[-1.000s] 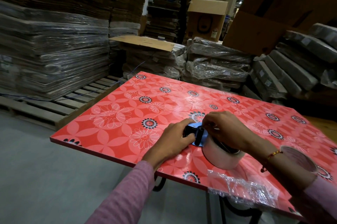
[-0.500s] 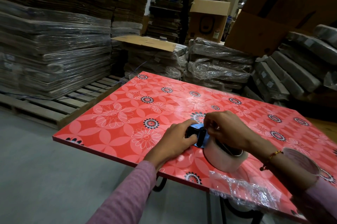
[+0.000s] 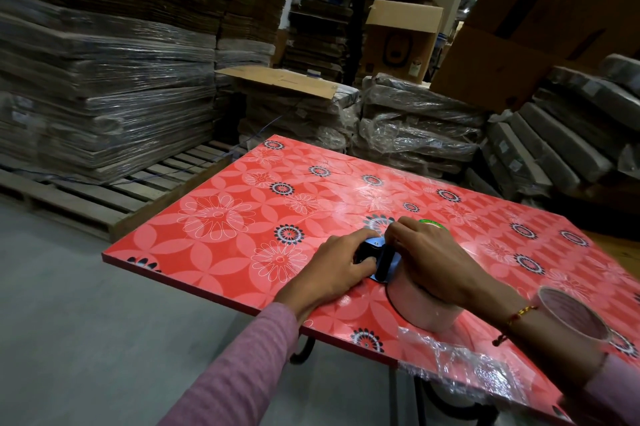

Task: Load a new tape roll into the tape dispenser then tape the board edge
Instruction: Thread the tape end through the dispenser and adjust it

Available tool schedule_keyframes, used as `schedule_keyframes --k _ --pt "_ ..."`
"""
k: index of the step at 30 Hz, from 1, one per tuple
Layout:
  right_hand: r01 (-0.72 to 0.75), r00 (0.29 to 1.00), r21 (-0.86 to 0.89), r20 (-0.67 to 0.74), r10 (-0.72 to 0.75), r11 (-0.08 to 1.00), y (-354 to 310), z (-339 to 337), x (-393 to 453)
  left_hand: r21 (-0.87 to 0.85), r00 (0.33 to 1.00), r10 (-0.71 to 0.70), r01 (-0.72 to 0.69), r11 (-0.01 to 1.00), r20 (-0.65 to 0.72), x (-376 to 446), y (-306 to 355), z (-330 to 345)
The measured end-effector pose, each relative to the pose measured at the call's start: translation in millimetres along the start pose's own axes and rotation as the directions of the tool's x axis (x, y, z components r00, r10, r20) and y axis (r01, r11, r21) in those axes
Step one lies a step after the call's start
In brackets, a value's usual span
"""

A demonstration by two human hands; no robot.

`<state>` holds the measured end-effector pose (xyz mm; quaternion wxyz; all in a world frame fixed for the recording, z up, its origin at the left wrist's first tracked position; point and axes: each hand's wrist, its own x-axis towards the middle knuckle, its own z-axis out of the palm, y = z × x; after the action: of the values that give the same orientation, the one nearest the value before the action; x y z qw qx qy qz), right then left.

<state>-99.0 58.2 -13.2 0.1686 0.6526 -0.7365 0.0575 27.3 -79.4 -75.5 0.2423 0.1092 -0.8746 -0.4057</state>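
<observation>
Red floral laminated board (image 3: 242,217) carries everything we see: on it our left hand (image 3: 332,269) curls around the black-and-blue tape dispenser (image 3: 375,257), while our right hand (image 3: 433,263) grips the clear tape roll (image 3: 426,311) just beside it. Both forearms reach forward over the board's near edge. Wrapped cardboard stacks (image 3: 104,96) stand beyond the board.
</observation>
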Motion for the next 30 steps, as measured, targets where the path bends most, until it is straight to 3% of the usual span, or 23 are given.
schedule_keyframes --k 12,21,30 --pt "0.043 0.992 0.044 -0.123 -0.038 0.998 0 5 -5 -0.005 1.000 0.023 -0.023 1.000 -0.003 1 0 -1" --pt "-0.045 0.997 0.164 -0.060 0.056 0.985 8 1 2 0.008 1.000 0.010 -0.010 1.000 0.005 2 -1 1" --pt "0.009 1.000 0.079 -0.027 -0.007 0.997 13 6 -3 0.020 0.997 -0.015 0.014 1.000 0.071 1 0 0"
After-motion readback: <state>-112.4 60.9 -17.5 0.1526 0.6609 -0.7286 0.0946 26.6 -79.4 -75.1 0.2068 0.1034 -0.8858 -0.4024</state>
